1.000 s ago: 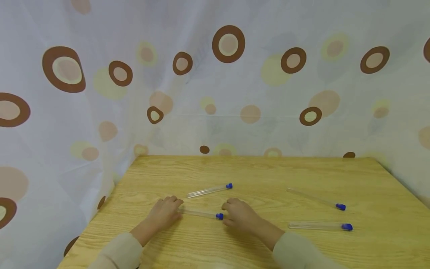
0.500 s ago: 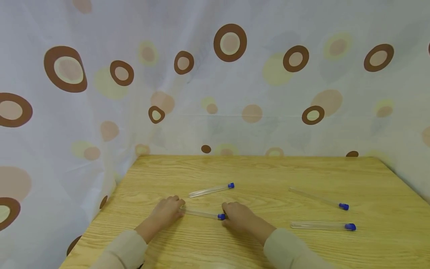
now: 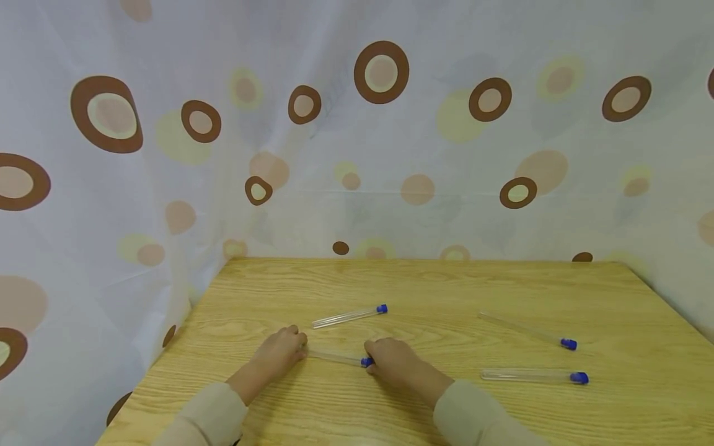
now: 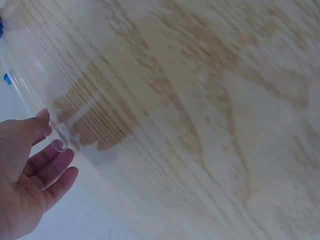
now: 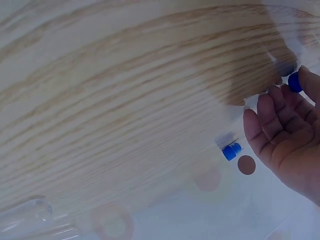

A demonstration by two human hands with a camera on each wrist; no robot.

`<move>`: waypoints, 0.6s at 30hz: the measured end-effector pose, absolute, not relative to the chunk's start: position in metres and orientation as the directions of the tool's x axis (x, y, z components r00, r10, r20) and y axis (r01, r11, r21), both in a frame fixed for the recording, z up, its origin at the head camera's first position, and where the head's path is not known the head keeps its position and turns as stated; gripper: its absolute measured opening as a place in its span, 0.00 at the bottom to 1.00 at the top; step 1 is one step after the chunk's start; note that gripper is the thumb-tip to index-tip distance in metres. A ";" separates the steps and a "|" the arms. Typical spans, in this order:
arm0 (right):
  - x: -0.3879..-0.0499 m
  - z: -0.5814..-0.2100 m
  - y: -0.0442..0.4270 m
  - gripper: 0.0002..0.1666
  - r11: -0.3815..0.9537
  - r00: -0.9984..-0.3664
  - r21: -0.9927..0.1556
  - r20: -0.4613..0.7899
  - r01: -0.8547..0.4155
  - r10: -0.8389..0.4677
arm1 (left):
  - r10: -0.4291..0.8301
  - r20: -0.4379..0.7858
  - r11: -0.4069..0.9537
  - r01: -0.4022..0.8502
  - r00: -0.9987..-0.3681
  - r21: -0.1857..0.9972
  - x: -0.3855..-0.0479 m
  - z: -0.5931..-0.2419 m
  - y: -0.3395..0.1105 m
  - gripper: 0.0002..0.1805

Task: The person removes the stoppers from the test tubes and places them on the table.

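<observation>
A clear tube (image 3: pixel 334 357) with a blue cap (image 3: pixel 366 362) lies between the two hands on the wooden table (image 3: pixel 346 409). The left hand (image 3: pixel 277 354) pinches its rounded end; in the left wrist view that end (image 4: pixel 59 145) sits between the thumb and fingers of the left hand (image 4: pixel 35 175). The right hand (image 3: pixel 393 362) holds the capped end. In the right wrist view the cap (image 5: pixel 295 82) is between the thumb and forefinger of the right hand (image 5: pixel 290 130), its other fingers loosely bent.
Just behind the held tube lies another capped tube (image 3: pixel 346 318). Two more tubes lie to the right, a slanted one (image 3: pixel 521 328) farther back and a thicker-looking one (image 3: pixel 527 375) nearer. A patterned curtain (image 3: pixel 312 142) stands behind the table.
The right hand has moved slightly left and its fingers have closed onto the blue cap. The left hand has come onto the tube's rounded end.
</observation>
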State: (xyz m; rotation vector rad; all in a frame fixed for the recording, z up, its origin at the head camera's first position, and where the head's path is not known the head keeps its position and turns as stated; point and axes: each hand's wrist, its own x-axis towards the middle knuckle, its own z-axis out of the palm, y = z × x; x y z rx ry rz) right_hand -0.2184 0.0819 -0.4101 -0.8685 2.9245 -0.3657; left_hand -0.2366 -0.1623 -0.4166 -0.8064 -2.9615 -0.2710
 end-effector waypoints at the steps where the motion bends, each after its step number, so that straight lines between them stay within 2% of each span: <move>1: -0.219 -0.410 0.083 0.10 0.807 -0.836 -0.261 0.002 -0.530 -0.548 | 0.502 0.109 0.845 0.513 -0.858 0.154 -0.237 -0.416 -0.162 0.09; 6: -0.220 -0.410 0.092 0.07 0.786 -0.840 -0.353 0.000 -0.508 -0.543 | 0.529 0.158 0.828 0.548 -0.834 0.116 -0.236 -0.414 -0.161 0.08; 18: -0.217 -0.399 0.111 0.06 0.737 -0.846 -0.464 0.052 -0.492 -0.531 | 0.597 0.301 0.775 0.631 -0.743 0.022 -0.230 -0.413 -0.156 0.06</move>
